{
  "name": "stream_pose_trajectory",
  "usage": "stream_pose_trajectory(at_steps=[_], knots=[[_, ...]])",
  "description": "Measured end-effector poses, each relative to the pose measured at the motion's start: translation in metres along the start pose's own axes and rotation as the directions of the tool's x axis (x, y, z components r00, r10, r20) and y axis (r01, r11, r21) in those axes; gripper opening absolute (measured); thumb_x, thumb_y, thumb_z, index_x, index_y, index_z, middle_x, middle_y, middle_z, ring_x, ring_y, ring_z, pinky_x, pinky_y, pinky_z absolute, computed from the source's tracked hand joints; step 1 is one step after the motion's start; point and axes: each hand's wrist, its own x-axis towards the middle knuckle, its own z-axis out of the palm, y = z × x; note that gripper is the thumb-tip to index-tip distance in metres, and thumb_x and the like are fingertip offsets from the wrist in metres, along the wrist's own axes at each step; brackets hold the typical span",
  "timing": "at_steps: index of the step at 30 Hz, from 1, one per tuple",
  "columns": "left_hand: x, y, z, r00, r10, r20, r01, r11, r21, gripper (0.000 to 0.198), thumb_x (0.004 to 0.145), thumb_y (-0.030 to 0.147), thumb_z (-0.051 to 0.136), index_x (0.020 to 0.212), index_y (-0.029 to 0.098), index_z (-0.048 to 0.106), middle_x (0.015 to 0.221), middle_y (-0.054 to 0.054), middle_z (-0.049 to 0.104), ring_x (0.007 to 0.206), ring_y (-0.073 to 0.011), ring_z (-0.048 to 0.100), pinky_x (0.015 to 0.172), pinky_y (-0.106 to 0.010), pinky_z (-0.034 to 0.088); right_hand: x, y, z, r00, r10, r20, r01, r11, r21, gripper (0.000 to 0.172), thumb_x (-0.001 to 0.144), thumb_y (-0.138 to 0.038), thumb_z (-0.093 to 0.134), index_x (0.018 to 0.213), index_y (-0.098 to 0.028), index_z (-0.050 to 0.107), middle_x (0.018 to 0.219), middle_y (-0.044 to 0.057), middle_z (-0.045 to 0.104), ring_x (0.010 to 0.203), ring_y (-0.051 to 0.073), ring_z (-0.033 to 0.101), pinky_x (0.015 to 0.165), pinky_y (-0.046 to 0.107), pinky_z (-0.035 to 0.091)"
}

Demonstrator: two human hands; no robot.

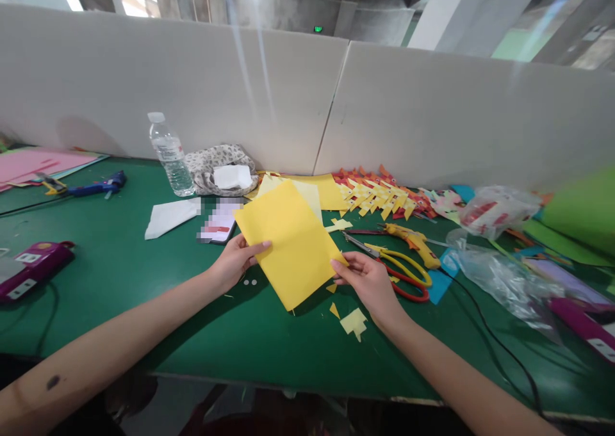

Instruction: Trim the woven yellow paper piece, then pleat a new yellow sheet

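Observation:
A yellow sheet of paper (294,247) is held up, tilted, above the green table (182,321). My left hand (237,260) pinches its left edge, thumb on top and fingers beneath. At the lower right edge, my right hand (368,282) grips the same sheet between thumb and fingers. Just beyond my right hand lie scissors (406,269) with yellow and red handles, and a yellow glue gun (416,244). Pale yellow paper scraps (354,324) are scattered below that hand. Two small white dots (250,282) sit on the table near my left fingers.
A water bottle (170,157), a spotted cloth pouch (223,167) and a phone (221,221) stand or lie at the back left. Folded paper strips (379,196) line the partition (240,90). Purple power strips (36,269) lie at both sides; a black cord (490,333) crosses the right.

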Motion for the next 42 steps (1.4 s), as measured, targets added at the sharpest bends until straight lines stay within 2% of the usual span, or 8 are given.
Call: stream_pose_trajectory(at_steps=[11, 16, 20, 26, 31, 34, 39, 42], knots=[[0.004, 0.0, -0.005, 0.998, 0.051, 0.031, -0.052, 0.998, 0.024, 0.037, 0.073, 0.028, 0.069, 0.107, 0.017, 0.061, 0.108, -0.008, 0.066, 0.094, -0.0178, 0.064, 0.08, -0.025, 0.053, 0.013, 0.002, -0.013, 0.996, 0.036, -0.086, -0.021, 0.985, 0.173, 0.031, 0.055, -0.032, 0.079, 0.078, -0.016, 0.065, 0.073, 0.003, 0.068, 0.061, 0.015, 0.062, 0.057, 0.027, 0.055], [0.006, -0.004, -0.007, 1.0, 0.029, 0.001, -0.029, 0.998, 0.052, 0.031, 0.07, 0.029, 0.072, 0.095, 0.014, 0.063, 0.098, -0.007, 0.069, 0.081, -0.0143, 0.066, 0.077, -0.025, 0.052, 0.016, -0.002, -0.017, 0.985, 0.106, -0.133, -0.061, 0.949, 0.31, 0.026, 0.053, -0.026, 0.08, 0.074, -0.017, 0.066, 0.074, 0.002, 0.068, 0.064, 0.015, 0.063, 0.059, 0.026, 0.055], [0.006, -0.005, -0.008, 0.999, 0.038, -0.001, -0.038, 0.997, 0.073, 0.027, 0.068, 0.029, 0.073, 0.087, 0.014, 0.062, 0.088, -0.006, 0.07, 0.074, -0.0127, 0.066, 0.074, -0.023, 0.053, 0.018, -0.002, -0.018, 0.98, 0.124, -0.154, -0.067, 0.94, 0.334, 0.025, 0.052, -0.024, 0.08, 0.072, -0.018, 0.066, 0.076, 0.002, 0.068, 0.064, 0.014, 0.062, 0.059, 0.026, 0.055], [0.006, -0.002, -0.007, 0.999, 0.045, -0.01, -0.044, 0.997, 0.067, 0.034, 0.065, 0.025, 0.075, 0.095, 0.014, 0.063, 0.098, -0.008, 0.069, 0.081, -0.0157, 0.066, 0.074, -0.024, 0.053, 0.016, 0.002, -0.015, 0.987, 0.069, -0.144, -0.021, 0.951, 0.308, 0.03, 0.054, -0.029, 0.08, 0.077, -0.019, 0.065, 0.079, 0.002, 0.068, 0.071, 0.017, 0.064, 0.063, 0.03, 0.056], [0.0, -0.003, -0.002, 0.999, -0.043, 0.014, 0.042, 0.996, 0.083, 0.045, 0.059, 0.02, 0.078, 0.101, 0.017, 0.063, 0.112, -0.01, 0.064, 0.098, -0.0253, 0.062, 0.077, -0.032, 0.055, 0.011, 0.001, -0.01, 0.997, 0.046, -0.069, -0.023, 0.955, 0.296, 0.03, 0.055, -0.031, 0.079, 0.078, -0.019, 0.064, 0.077, 0.002, 0.068, 0.072, 0.018, 0.064, 0.065, 0.03, 0.055], [-0.005, -0.004, 0.001, 0.997, -0.042, 0.065, 0.037, 0.996, 0.081, 0.051, 0.061, 0.021, 0.077, 0.11, 0.02, 0.059, 0.12, -0.01, 0.06, 0.105, -0.0289, 0.058, 0.08, -0.037, 0.055, 0.007, -0.002, -0.006, 0.998, 0.062, 0.004, -0.06, 0.942, 0.331, 0.031, 0.058, -0.033, 0.077, 0.081, -0.018, 0.064, 0.083, 0.004, 0.069, 0.075, 0.018, 0.065, 0.064, 0.029, 0.055], [-0.009, -0.003, 0.004, 0.999, 0.026, 0.028, -0.027, 0.999, 0.04, 0.054, 0.065, 0.023, 0.075, 0.116, 0.022, 0.056, 0.123, -0.009, 0.057, 0.11, -0.0287, 0.055, 0.081, -0.036, 0.055, -0.003, -0.003, 0.004, 0.948, 0.102, 0.303, -0.184, 0.949, 0.256, 0.036, 0.063, -0.036, 0.074, 0.092, -0.016, 0.066, 0.093, 0.008, 0.069, 0.077, 0.019, 0.066, 0.066, 0.03, 0.055], [-0.007, -0.002, 0.004, 0.999, 0.034, 0.014, -0.034, 0.999, 0.01, 0.053, 0.064, 0.022, 0.075, 0.114, 0.022, 0.057, 0.122, -0.008, 0.058, 0.108, -0.0272, 0.056, 0.079, -0.034, 0.056, -0.006, -0.002, 0.008, 0.929, 0.138, 0.344, -0.205, 0.965, 0.164, 0.033, 0.064, -0.035, 0.073, 0.09, -0.015, 0.067, 0.093, 0.009, 0.07, 0.082, 0.02, 0.066, 0.07, 0.031, 0.055]])
